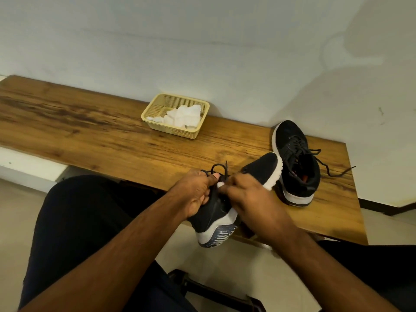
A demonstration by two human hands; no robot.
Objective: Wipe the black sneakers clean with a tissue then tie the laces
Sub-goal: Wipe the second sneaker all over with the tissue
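A basket (155,109) by the wall holds crumpled tissue (180,117), while at the table's (90,136) near edge the left hand (195,192) and right hand (245,197) pinch the laces (216,168) of a tilted sneaker (258,170), toe up-right, beside the second sneaker (292,158) with loose laces.

Bare forearms, dark trousers (74,221)

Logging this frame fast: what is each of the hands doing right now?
Left hand: pinching the lace of the held sneaker.
Right hand: gripping the same sneaker's lace.
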